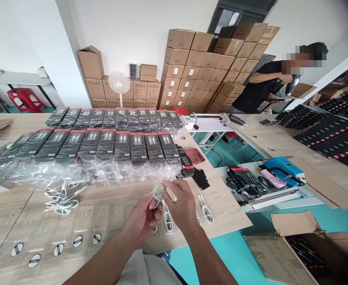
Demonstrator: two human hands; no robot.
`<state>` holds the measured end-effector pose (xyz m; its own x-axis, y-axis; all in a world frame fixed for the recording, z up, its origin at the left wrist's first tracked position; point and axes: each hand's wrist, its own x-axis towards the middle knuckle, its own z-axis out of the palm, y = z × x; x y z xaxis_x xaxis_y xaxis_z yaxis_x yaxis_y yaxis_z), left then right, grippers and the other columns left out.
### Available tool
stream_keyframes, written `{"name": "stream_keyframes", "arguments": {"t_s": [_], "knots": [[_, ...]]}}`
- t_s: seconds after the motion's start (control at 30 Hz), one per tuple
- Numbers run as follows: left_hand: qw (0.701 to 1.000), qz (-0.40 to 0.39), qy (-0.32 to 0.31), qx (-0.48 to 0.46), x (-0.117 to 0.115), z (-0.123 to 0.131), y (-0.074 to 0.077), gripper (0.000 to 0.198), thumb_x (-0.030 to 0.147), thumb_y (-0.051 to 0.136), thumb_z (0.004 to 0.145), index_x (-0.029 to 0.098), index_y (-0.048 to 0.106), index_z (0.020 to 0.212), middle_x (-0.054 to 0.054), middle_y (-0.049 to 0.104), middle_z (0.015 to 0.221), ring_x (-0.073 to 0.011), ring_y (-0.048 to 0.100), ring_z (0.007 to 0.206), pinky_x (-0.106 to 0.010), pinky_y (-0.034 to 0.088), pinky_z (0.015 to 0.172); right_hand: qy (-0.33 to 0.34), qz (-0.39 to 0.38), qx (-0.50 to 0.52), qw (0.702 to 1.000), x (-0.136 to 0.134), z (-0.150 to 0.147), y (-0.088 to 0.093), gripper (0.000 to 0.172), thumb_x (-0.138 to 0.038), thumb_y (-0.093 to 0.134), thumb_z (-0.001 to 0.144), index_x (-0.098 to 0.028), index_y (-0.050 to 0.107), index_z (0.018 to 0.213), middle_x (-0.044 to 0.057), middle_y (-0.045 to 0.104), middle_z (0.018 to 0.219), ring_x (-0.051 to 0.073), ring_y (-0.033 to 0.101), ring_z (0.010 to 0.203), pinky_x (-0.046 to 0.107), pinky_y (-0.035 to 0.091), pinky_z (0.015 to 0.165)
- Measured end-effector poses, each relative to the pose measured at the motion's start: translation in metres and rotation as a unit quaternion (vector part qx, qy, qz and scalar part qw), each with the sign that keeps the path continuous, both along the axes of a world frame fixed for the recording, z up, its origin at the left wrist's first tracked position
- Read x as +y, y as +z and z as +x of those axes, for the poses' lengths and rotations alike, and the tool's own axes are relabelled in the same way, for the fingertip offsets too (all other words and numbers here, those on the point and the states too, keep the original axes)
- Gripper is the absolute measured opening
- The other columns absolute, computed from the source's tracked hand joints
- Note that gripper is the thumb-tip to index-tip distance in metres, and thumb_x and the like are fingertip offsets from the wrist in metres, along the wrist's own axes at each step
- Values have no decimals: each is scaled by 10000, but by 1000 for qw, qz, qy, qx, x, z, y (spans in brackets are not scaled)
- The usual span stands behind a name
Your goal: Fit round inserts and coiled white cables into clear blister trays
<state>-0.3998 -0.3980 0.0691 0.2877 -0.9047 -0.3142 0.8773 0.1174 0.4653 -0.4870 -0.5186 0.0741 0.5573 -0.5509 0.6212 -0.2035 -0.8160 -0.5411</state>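
Note:
A white cable (158,193), wound into a small coil, is held between my two hands above the wooden table. My left hand (143,217) grips the coil's lower left side with bent fingers. From the right, my right hand (179,201) pinches its upper edge. Below and beside my hands lie coiled white cables, one (168,222) partly behind my fingers and another (207,213) to the right. A loose tangle of white cables (63,201) rests on the left. Nearer to me, clear plastic sleeves (70,223) with round black-and-white labels lie flat.
Rows of black boxes (122,144) in clear plastic stand across the table. A rubber band (215,194) lies near its right edge. Beyond are a fan (119,83) and stacked cartons (188,73). A co-worker (255,89) holds a heat gun. An open carton (280,253) sits low right.

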Motion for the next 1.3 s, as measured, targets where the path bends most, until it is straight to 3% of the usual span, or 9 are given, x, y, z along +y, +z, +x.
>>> {"name": "stream_keyframes", "arguments": {"t_s": [0.2,0.37,0.5,0.6,0.77,0.97,1.07,1.17,1.3], "knots": [[991,46,4,-125,-2,3,-16,429,493,686,777,179,434,626,-13,554,681,-76,428,520,-192,251,428,27,-46,-4,999,6,3,11,145,-265,617,879,-284,760,878,31,639,757,197,560,770,410,388,794],[980,101,3,-170,-1,3,-31,477,549,690,742,179,419,610,-6,551,665,-70,417,515,-193,253,449,45,82,-44,995,10,6,16,136,-317,632,863,-304,764,889,45,617,823,223,558,862,440,408,878],[989,54,45,-131,1,1,-36,446,507,702,750,178,433,616,-15,574,714,-86,465,572,-199,295,478,20,232,-89,968,2,12,2,297,-360,656,825,-286,691,1110,77,575,1174,240,510,1113,421,412,970],[994,7,44,-98,2,1,-34,417,486,694,775,171,465,625,-26,582,743,-97,488,615,-201,323,502,99,390,-47,914,-1,16,-12,599,-357,702,752,-294,523,1320,72,575,1253,236,536,1129,392,471,920],[996,-23,27,-76,2,-2,-25,433,492,686,793,155,493,600,-48,586,732,-104,495,622,-202,337,513,198,591,-20,782,9,17,-22,463,-275,630,727,-247,583,1186,26,697,918,140,576,538,273,484,466],[999,-40,1,-8,1,-7,-24,402,431,690,807,158,502,580,-65,610,744,-114,535,625,-222,397,532,177,695,-110,688,23,18,-25,381,-272,607,686,-207,609,1062,38,706,879,65,411,404,192,324,324],[999,-17,-47,-17,8,1,-28,336,457,660,829,154,590,704,-85,655,812,-141,610,675,-233,446,565,170,686,-107,699,26,18,-30,363,-427,626,776,-238,582,1083,33,692,894,82,465,459,186,305,346],[988,47,-132,-62,25,18,-37,412,536,611,840,156,653,994,-136,692,944,-208,671,775,-270,488,592,146,624,-97,761,25,17,-44,409,-516,604,822,-271,546,1143,-1,659,840,123,554,590,227,427,485],[968,207,-68,-121,63,45,-71,399,462,679,804,191,631,1094,-129,693,1011,-202,679,806,-247,479,561,129,593,20,795,34,3,-84,384,-530,564,848,-230,550,1087,-30,590,681,136,555,568,267,443,558]]}}
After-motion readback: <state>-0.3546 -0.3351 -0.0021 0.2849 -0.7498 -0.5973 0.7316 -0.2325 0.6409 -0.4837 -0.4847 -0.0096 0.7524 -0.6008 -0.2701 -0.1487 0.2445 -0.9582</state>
